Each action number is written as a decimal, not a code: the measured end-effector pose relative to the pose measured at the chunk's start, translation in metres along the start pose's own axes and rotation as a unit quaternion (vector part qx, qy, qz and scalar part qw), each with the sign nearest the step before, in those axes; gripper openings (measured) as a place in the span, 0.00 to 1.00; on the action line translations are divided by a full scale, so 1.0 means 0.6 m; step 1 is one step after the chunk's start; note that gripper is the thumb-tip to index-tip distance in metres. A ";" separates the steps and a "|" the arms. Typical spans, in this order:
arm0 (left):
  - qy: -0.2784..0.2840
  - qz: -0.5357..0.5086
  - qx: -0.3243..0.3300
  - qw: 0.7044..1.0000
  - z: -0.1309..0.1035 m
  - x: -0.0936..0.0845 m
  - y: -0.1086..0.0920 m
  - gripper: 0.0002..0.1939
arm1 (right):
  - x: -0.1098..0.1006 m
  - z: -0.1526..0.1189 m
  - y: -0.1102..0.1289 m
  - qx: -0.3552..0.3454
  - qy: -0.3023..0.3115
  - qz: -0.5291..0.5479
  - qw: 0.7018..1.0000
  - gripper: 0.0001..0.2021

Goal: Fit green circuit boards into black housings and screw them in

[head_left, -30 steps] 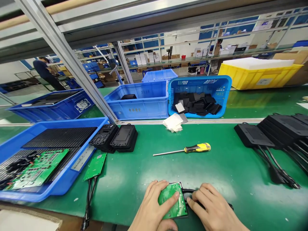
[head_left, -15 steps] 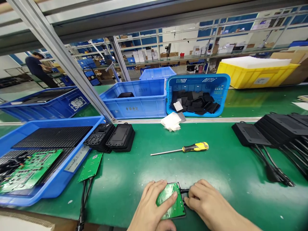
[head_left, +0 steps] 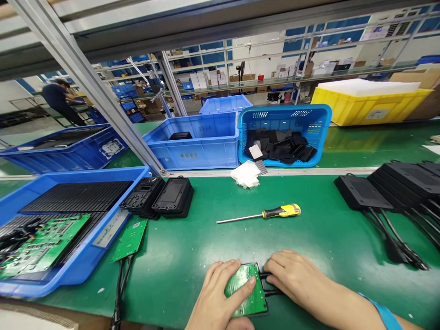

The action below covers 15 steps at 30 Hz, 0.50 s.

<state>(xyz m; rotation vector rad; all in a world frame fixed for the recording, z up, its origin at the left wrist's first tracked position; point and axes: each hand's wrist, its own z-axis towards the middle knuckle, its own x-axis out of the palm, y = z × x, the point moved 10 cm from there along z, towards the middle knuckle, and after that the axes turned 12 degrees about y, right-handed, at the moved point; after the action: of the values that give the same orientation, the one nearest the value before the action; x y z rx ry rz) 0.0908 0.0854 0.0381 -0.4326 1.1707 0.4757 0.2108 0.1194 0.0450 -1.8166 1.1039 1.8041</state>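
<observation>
A green circuit board [head_left: 248, 298] lies in a black housing near the front edge of the green bench. My left hand [head_left: 215, 300] rests on it, fingers spread and pressing down on the board's left side. My right hand [head_left: 292, 277] sits just to the board's right, fingertips on the black cables [head_left: 270, 283] that leave the housing. A yellow-handled screwdriver [head_left: 261, 214] lies on the mat beyond both hands, touched by neither.
Blue tray [head_left: 74, 268] with green boards at left, another board [head_left: 129, 239] with cables beside it, black housings [head_left: 158, 197], blue bins [head_left: 195, 146], blue basket [head_left: 285, 118] of black parts, white pads [head_left: 245, 174], finished black units [head_left: 395, 183] with cords at right, yellow bin [head_left: 367, 107], a person far left.
My right hand has slid forward and left along the cables, and more of its forearm and a blue sleeve show. The left hand stays pressed on the board.
</observation>
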 end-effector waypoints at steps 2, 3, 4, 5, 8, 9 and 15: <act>0.005 0.002 0.003 1.000 0.006 -0.010 -0.003 0.33 | 0.006 0.002 -0.013 0.040 0.059 0.064 0.995 0.05; 0.011 0.004 0.005 1.000 0.010 -0.014 -0.004 0.33 | 0.008 0.003 -0.020 0.061 0.087 0.107 0.989 0.07; 0.016 0.005 0.006 1.000 0.013 -0.018 -0.005 0.32 | 0.010 0.004 -0.026 0.079 0.112 0.151 0.979 0.09; 0.020 0.006 0.004 1.000 0.015 -0.020 -0.005 0.32 | 0.011 0.006 -0.031 0.092 0.132 0.188 0.969 0.11; 0.025 0.009 0.002 1.000 0.015 -0.017 -0.004 0.31 | 0.009 0.022 -0.040 0.101 0.183 0.249 0.946 0.13; 0.023 0.009 0.003 1.000 0.013 -0.013 -0.004 0.32 | 0.010 0.029 -0.043 0.100 0.203 0.261 0.939 0.13; 0.006 0.000 -0.002 1.000 0.002 0.004 -0.001 0.37 | 0.028 0.063 -0.053 0.105 0.341 0.264 0.896 0.13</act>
<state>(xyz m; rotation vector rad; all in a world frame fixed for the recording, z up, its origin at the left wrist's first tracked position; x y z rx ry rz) 0.0930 0.0861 0.0363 -0.4391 1.1825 0.4750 0.2062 0.1622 0.0155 -2.2164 2.1312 1.1806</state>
